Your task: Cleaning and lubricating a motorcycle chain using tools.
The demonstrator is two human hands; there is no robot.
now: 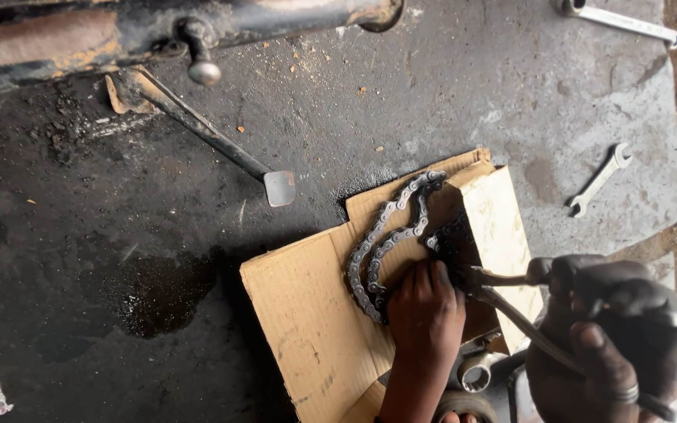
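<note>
On the flattened brown cardboard (307,313), the left hand (426,309) presses flat on the grey metal roller chain (385,239), while the right hand (617,329) grips dark metal pliers (503,301) closed at one link, chain yet unopened.

Open-ended spanner (599,180) on concrete, second spanner (624,22) top right, foot pedal (279,188), possibly oil stain (158,290)

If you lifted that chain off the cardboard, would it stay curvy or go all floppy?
The chain would probably droop, since its jointed links already lie in loose bends on the cardboard. It looks metal, so likely heavy. The left hand pressing it looks greasy, so perhaps slippery.
</note>
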